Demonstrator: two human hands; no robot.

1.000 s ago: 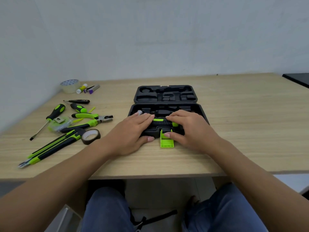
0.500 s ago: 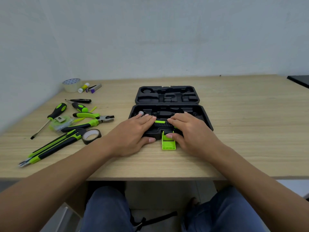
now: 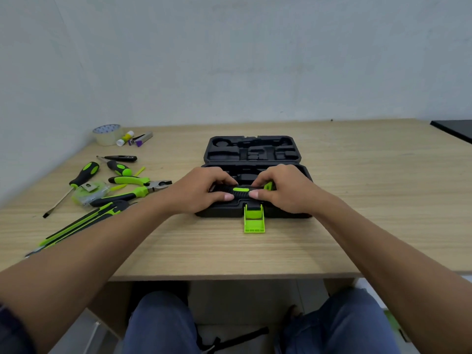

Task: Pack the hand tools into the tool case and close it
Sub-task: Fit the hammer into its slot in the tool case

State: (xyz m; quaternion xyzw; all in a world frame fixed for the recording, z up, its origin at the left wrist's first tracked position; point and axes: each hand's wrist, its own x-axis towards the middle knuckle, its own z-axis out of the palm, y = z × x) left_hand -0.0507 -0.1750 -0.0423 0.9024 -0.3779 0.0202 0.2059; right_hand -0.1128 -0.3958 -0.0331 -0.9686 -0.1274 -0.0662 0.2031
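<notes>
A black tool case [image 3: 255,212] lies open in the middle of the table, its lid [image 3: 252,150] flat behind it and its green latch [image 3: 254,221] folded out in front. Across the near tray lies a black tool with a green handle insert [image 3: 240,189]. My left hand [image 3: 201,191] grips its left end and my right hand [image 3: 283,190] its right end, fingers curled over it and thumbs under. Left of the case lie green-and-black pliers [image 3: 135,180], a screwdriver [image 3: 83,176], a stubby screwdriver [image 3: 120,168] and a utility knife [image 3: 84,221].
A clear tape roll [image 3: 107,134], a glue stick [image 3: 125,138] and a purple-tipped item [image 3: 141,139] sit at the back left by the wall. A bag of small parts [image 3: 89,193] lies among the tools. A black surface [image 3: 453,129] shows at far right.
Both hands went from pressing flat on the tool in the tray to curling around it, fingers over and thumbs under. The tool looks slightly raised at its right end.
</notes>
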